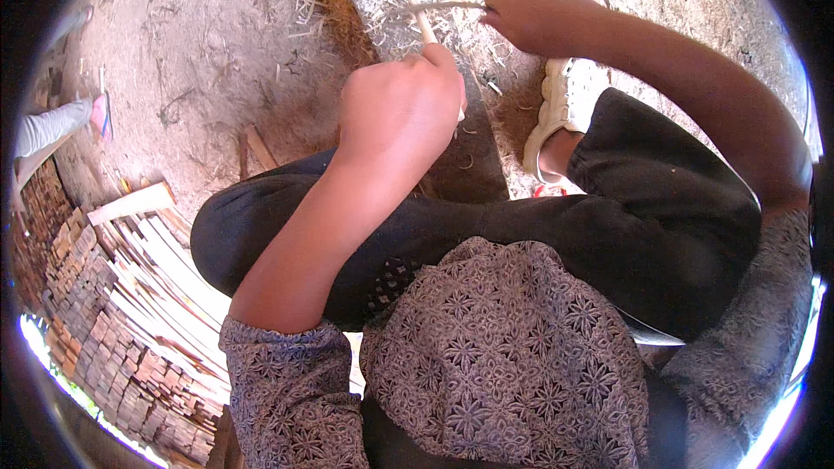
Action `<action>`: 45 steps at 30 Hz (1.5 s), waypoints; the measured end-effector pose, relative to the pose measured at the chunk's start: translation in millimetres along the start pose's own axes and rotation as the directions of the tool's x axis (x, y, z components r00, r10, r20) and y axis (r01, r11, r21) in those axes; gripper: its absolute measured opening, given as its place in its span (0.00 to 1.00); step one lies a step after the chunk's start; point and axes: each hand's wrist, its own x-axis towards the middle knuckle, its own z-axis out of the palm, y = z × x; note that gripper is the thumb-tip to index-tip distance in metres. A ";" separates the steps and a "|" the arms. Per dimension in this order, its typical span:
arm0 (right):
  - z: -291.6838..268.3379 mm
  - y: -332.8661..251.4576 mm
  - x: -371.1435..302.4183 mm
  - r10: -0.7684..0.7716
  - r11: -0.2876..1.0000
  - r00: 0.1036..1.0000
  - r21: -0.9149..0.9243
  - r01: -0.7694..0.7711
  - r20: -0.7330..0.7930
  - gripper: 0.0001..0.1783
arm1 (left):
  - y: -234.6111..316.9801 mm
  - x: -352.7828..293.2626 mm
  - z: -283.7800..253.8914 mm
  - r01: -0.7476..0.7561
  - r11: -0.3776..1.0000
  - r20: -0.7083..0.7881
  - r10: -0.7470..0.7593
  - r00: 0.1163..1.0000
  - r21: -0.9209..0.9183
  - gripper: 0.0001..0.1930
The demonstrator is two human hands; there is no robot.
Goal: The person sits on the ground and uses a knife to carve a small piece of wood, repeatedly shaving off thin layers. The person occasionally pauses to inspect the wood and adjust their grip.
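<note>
My left hand (401, 94) is closed round a pale wooden stick (426, 29), which juts up out of the fist, with a bit of its other end showing by the palm. My right hand (534, 19), off to the far right of it, is closed on a knife whose handle the fingers hide. The thin grey blade (450, 5) points left and crosses the stick near its upper end. Under both hands lies a dark wooden board (473, 143), running away from me between my legs.
Pale wood shavings (304, 9) litter the dirt floor (208, 78). Stacked wooden strips (122, 365) and long pale slats (174, 274) stand at the lower left. Another person's leg (56, 124) and sandal (102, 115) show at the far left. My white shoe (560, 108) rests right of the board.
</note>
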 end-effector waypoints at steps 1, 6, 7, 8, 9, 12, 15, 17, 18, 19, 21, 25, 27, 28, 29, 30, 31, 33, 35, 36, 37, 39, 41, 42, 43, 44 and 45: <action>18.4 22.1 25.4 -0.077 0.996 0.997 -0.041 0.076 -0.017 0.20 | 2.5 2.4 -0.9 -0.007 1.000 -0.006 0.007 1.000 -0.012 0.12; 14.4 21.9 32.8 -0.044 0.999 0.999 -0.009 0.044 0.031 0.21 | -1.6 2.6 -6.1 0.028 0.999 0.028 -0.027 0.999 -0.029 0.12; -3.4 10.9 15.1 -0.058 0.998 0.996 0.014 0.058 0.064 0.21 | -2.1 0.9 -5.4 0.031 0.999 0.026 -0.031 0.999 -0.016 0.12; -12.8 0.8 -1.6 -0.047 0.995 0.992 0.089 0.037 0.115 0.21 | -3.6 -0.9 -2.1 0.040 0.999 0.028 -0.040 0.999 -0.004 0.12; -4.8 5.3 -22.3 -0.071 0.978 0.997 0.195 0.067 0.016 0.22 | -2.6 -0.3 -1.5 0.031 0.999 -0.001 -0.031 1.000 -0.013 0.12; -25.9 -15.8 -50.0 -0.075 0.964 0.993 0.262 0.048 0.093 0.21 | -4.9 -6.4 3.7 0.035 0.999 -0.028 -0.035 0.999 -0.009 0.12; -21.5 -15.7 -41.5 -0.087 0.982 0.993 0.175 0.071 0.085 0.21 | -3.5 -5.0 8.3 0.016 1.000 -0.016 -0.016 1.000 0.020 0.11; -1.8 -4.1 -12.6 -0.033 0.995 0.998 0.093 0.029 0.045 0.21 | 2.9 -0.5 13.9 -0.013 0.999 -0.047 0.015 0.999 0.035 0.11; 2.9 -4.4 1.2 -0.031 0.998 0.999 0.056 0.030 0.024 0.22 | 3.9 -2.8 14.1 -0.007 0.999 -0.040 0.009 0.999 0.036 0.11; 0.1 -8.6 9.7 -0.073 0.997 0.997 0.015 0.072 0.039 0.22 | 4.1 -4.2 14.9 -0.001 0.999 -0.037 0.002 0.999 0.038 0.11; -6.5 -15.7 18.6 -0.146 0.987 0.987 -0.064 0.151 0.072 0.22 | 3.1 -5.8 16.0 -0.003 0.999 -0.042 0.005 0.999 0.042 0.10; -14.6 -19.2 -4.6 -0.200 0.977 0.978 -0.063 0.203 0.061 0.21 | -0.7 -5.8 15.3 -0.006 0.999 -0.052 0.008 0.999 0.032 0.09; -27.0 -22.4 -34.5 -0.095 0.995 0.992 0.026 0.093 0.086 0.21 | -1.4 -7.1 14.2 -0.002 1.000 -0.050 0.003 0.999 0.024 0.08; -30.1 -23.8 -40.4 -0.056 0.996 0.993 0.072 0.049 0.101 0.20 | -4.1 -7.8 15.2 0.003 1.000 -0.051 -0.002 0.999 0.031 0.08; -24.6 -22.9 -39.2 -0.056 0.996 0.995 0.078 0.049 0.082 0.20 | -6.3 -9.9 16.5 0.010 0.999 -0.050 -0.008 0.999 0.038 0.07; -20.6 -20.0 -43.9 -0.032 0.997 0.998 0.077 0.027 0.059 0.20 | -4.6 -8.2 16.0 0.020 1.000 -0.026 -0.019 0.999 0.024 0.10; -15.8 -19.2 -46.1 -0.010 0.997 0.999 0.077 0.007 0.036 0.20 | -2.6 -7.3 15.6 0.032 0.999 0.000 -0.032 1.000 0.010 0.12; -1.6 -7.2 -16.0 -0.001 0.999 1.000 -0.047 0.002 0.022 0.20 | 0.1 -2.7 14.4 0.031 0.999 0.022 -0.031 0.999 -0.013 0.15; -0.8 -4.5 26.3 -0.027 0.999 0.998 -0.032 0.029 0.055 0.21 | 0.5 -1.9 12.7 0.038 0.999 0.030 -0.037 0.999 -0.030 0.15; 1.1 -4.4 46.9 0.006 0.994 0.997 -0.107 0.003 0.082 0.22 | 0.9 0.7 9.7 0.045 0.998 0.019 -0.044 0.999 -0.046 0.15; 8.3 4.9 56.2 -0.072 0.993 0.994 -0.098 0.064 -0.081 0.23 | 0.2 3.2 4.8 0.049 0.997 0.005 -0.049 0.999 -0.062 0.15; 10.0 12.8 58.5 -0.110 0.985 0.994 -0.134 0.108 -0.006 0.24 | -5.1 4.8 -1.0 0.053 0.997 -0.037 -0.056 0.998 -0.056 0.13; 2.3 9.5 43.8 -0.076 0.993 0.995 -0.085 0.081 0.059 0.24 | -10.6 4.3 -2.5 0.041 0.999 -0.095 -0.043 0.995 -0.023 0.10; 1.2 12.4 32.9 -0.088 0.994 0.994 -0.063 0.092 0.069 0.24 | -13.8 3.1 -5.9 0.055 0.998 -0.086 -0.057 0.995 -0.035 0.11; -0.3 10.2 17.9 -0.020 1.000 0.997 0.016 0.019 0.076 0.23 | -17.2 2.3 -8.9 0.066 0.997 -0.076 -0.069 0.995 -0.049 0.12; -8.2 4.8 -1.6 -0.013 0.994 0.997 0.113 0.005 0.070 0.23 | -19.9 0.9 -9.4 0.079 0.995 -0.062 -0.084 0.995 -0.067 0.13; -16.6 -2.1 -18.2 -0.044 0.991 0.997 0.127 0.035 0.067 0.23 | -21.3 -0.4 -9.7 0.077 0.994 -0.075 -0.082 0.994 -0.072 0.14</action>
